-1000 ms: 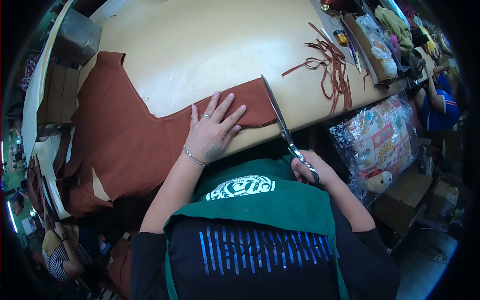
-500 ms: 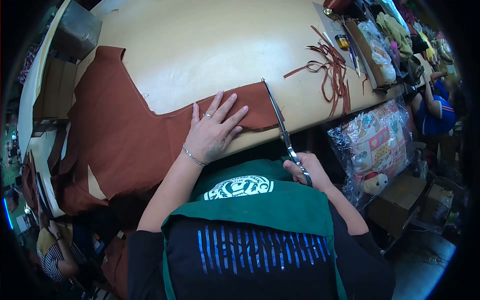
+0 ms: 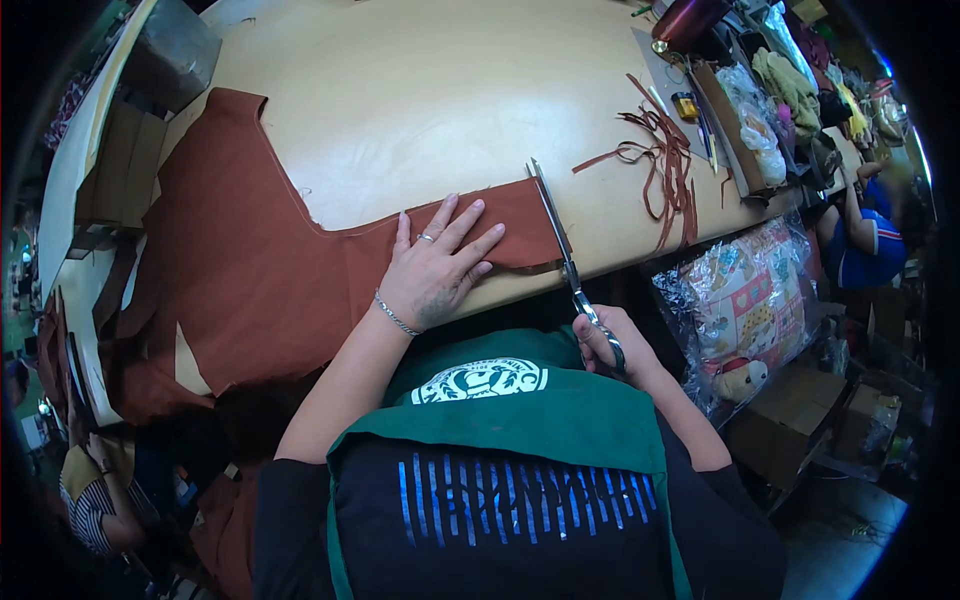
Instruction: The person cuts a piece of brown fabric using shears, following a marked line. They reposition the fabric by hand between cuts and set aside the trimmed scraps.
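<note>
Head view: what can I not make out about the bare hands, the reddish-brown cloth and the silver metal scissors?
In the head view:
Bare left hand: palm, face down on the reddish-brown cloth.
Bare right hand: some fingers, hidden by the hand itself.
Silver metal scissors: handles, partly covered by that hand.
Cloth: part under left hand.

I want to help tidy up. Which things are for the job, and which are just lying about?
For the job:
cloth, under the left hand
scissors, in the right hand
table, under the cloth

Just lying about, it seems:
brown strips, probably scraps
plastic-wrapped bundle
cardboard box
</note>
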{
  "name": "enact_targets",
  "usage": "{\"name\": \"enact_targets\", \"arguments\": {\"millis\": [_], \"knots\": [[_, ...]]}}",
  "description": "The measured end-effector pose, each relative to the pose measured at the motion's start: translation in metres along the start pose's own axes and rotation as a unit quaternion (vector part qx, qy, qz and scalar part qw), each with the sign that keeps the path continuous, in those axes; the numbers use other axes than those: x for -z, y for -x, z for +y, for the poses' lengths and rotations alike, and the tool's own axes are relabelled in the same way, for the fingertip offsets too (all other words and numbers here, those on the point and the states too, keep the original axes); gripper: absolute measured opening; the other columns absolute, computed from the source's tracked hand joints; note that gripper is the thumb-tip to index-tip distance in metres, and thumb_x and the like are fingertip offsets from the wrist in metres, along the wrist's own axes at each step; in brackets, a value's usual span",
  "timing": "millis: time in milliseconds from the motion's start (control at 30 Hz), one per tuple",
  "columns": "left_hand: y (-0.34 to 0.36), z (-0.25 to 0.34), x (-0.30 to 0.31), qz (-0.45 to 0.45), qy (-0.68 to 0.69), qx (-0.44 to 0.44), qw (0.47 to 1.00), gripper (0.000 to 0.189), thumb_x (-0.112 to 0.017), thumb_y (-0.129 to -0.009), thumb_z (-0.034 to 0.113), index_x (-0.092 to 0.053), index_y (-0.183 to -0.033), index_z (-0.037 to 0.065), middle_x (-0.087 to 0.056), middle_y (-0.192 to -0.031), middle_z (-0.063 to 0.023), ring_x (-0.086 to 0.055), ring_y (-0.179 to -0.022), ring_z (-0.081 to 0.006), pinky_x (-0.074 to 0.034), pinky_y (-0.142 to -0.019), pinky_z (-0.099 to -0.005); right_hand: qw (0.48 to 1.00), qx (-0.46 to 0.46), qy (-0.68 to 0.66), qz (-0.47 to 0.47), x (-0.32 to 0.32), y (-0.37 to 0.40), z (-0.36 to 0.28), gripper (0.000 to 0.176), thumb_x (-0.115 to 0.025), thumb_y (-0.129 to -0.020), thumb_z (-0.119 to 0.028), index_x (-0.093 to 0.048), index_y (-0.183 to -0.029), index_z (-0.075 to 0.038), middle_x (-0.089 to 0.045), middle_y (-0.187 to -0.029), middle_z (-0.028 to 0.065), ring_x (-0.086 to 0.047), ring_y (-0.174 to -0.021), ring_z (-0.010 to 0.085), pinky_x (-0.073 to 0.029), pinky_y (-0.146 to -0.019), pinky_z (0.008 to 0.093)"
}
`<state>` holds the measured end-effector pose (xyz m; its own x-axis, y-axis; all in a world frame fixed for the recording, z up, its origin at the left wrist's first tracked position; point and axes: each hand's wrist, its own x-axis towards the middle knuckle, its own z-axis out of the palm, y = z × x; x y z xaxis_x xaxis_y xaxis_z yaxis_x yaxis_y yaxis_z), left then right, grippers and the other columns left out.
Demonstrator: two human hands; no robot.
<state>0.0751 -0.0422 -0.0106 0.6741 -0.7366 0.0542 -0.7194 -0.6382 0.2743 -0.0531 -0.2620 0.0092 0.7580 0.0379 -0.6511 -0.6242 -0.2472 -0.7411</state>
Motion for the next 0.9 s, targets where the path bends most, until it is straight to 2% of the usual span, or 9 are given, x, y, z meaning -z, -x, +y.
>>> {"name": "enact_targets", "arguments": {"millis": [233, 333, 433, 500, 567, 633, 700, 800, 900], "knots": [[0.001, -0.002, -0.002, 0.011, 0.007, -0.004, 1.0, 0.04, -0.047, -0.085, 0.03, -0.042, -0.125, 0.028, -0.029, -0.137, -0.0016, -0.022, -0.129, -0.0236, -0.02, -0.094, -0.0631, 0.999, -0.033, 0.033, 0.024, -0.001, 0.002, -0.008, 0.057, -0.05, -0.072, -0.064, -0.043, -0.066, -0.008, -0.044, -0.05, -0.0013, -0.047, -0.042, 0.0062, -0.036, -0.038, 0.0186], [0.001, -0.002, -0.001, 0.004, 0.006, -0.004, 1.0, 0.042, -0.047, -0.085, 0.028, -0.041, -0.127, 0.026, -0.028, -0.138, -0.0028, -0.022, -0.129, -0.025, -0.019, -0.095, -0.062, 0.998, -0.03, 0.034, 0.045, -0.004, 0.002, -0.003, 0.053, -0.054, -0.076, -0.057, -0.049, -0.067, -0.004, -0.047, -0.05, 0.0005, -0.049, -0.04, 0.0077, -0.038, -0.038, 0.0201], [0.004, -0.004, 0.01, 0.054, 0.106, 0.005, 0.993, 0.044, -0.049, -0.084, 0.037, -0.043, -0.125, 0.024, -0.031, -0.137, -0.0043, -0.025, -0.128, -0.0275, -0.021, -0.093, -0.0635, 0.997, 0.041, -0.016, 0.058, -0.006, 0.0, 0.015, 0.049, -0.053, -0.079, -0.051, -0.049, -0.07, -0.003, -0.047, -0.05, 0.0003, -0.047, -0.04, 0.0072, -0.038, -0.038, 0.0203], [0.007, -0.023, 0.034, 0.111, 0.116, 0.025, 0.987, 0.047, -0.05, -0.084, 0.037, -0.04, -0.127, 0.021, -0.027, -0.139, -0.0064, -0.023, -0.128, -0.0294, -0.019, -0.094, -0.0621, 0.986, 0.067, -0.11, 0.102, -0.004, -0.003, 0.024, 0.048, -0.052, -0.08, -0.051, -0.049, -0.072, -0.004, -0.046, -0.051, 0.0002, -0.046, -0.04, 0.0073, -0.037, -0.038, 0.0203], [0.008, -0.073, 0.037, 0.241, 0.111, 0.121, 0.957, 0.048, -0.046, -0.086, 0.038, -0.038, -0.129, 0.019, -0.025, -0.14, -0.007, -0.018, -0.13, -0.0305, -0.017, -0.094, -0.0644, 0.97, 0.091, -0.18, 0.138, 0.003, -0.001, 0.03, 0.05, -0.05, -0.08, -0.054, -0.046, -0.072, -0.005, -0.045, -0.053, -0.0002, -0.045, -0.041, 0.0077, -0.037, -0.038, 0.02], [0.013, -0.109, 0.063, 0.189, 0.026, 0.38, 0.905, 0.057, -0.04, -0.086, 0.047, -0.032, -0.132, 0.016, -0.02, -0.141, -0.0083, -0.011, -0.131, -0.0337, -0.014, -0.092, -0.0677, 0.959, 0.092, -0.213, 0.162, 0.013, 0.001, 0.031, 0.052, -0.049, -0.078, -0.057, -0.044, -0.07, -0.007, -0.044, -0.054, -0.0004, -0.045, -0.042, 0.0078, -0.036, -0.039, 0.0196], [0.016, -0.15, 0.048, 0.109, -0.051, 0.573, 0.811, 0.067, -0.035, -0.083, 0.058, -0.026, -0.135, 0.017, -0.016, -0.142, -0.0095, -0.008, -0.13, -0.0378, -0.011, -0.09, -0.0697, 0.96, 0.095, -0.172, 0.201, 0.022, 0.005, 0.032, 0.055, -0.051, -0.074, -0.061, -0.043, -0.069, -0.007, -0.045, -0.054, -0.001, -0.044, -0.042, 0.0067, -0.036, -0.039, 0.0189], [0.007, -0.155, 0.028, 0.083, -0.085, 0.594, 0.795, 0.075, -0.033, -0.079, 0.065, -0.021, -0.136, 0.019, -0.013, -0.143, -0.0109, -0.007, -0.129, -0.0405, -0.01, -0.091, -0.0693, 0.96, 0.096, -0.14, 0.223, 0.028, 0.007, 0.038, 0.056, -0.056, -0.07, -0.062, -0.045, -0.07, -0.007, -0.045, -0.055, -0.0013, -0.045, -0.043, 0.0061, -0.036, -0.041, 0.0183], [-0.023, -0.145, 0.023, 0.068, -0.083, 0.492, 0.864, 0.076, -0.036, -0.077, 0.065, -0.022, -0.136, 0.019, -0.014, -0.143, -0.0091, -0.008, -0.13, -0.0379, -0.01, -0.092, -0.0682, 0.969, 0.111, -0.084, 0.204, 0.027, 0.013, 0.039, 0.056, -0.059, -0.068, -0.06, -0.046, -0.071, -0.006, -0.046, -0.054, -0.0011, -0.046, -0.043, 0.006, -0.038, -0.04, 0.0189]]}}
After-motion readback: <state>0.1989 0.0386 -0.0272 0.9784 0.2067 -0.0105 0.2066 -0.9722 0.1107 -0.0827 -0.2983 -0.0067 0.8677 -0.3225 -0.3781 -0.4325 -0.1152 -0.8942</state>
